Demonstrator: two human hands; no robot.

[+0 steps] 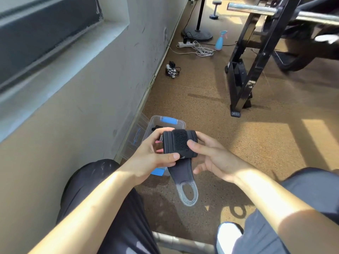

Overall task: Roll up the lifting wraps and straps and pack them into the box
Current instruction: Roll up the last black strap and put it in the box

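Observation:
A dark grey lifting wrap is partly rolled into a bundle, its velcro patch facing me, in the middle of the head view. Its loose end with a grey thumb loop hangs down toward the floor. My left hand grips the roll's left side, thumb on its lower edge. My right hand holds the right side, thumb pressed on the velcro. Behind and below the hands stands a clear plastic box with blue latches, holding dark and pink items, mostly hidden by my hands.
The wall runs close on the left. A black weight-bench frame and a barbell stand at the right. A power strip with cables, a blue spray bottle and a charger lie on the cork floor beyond.

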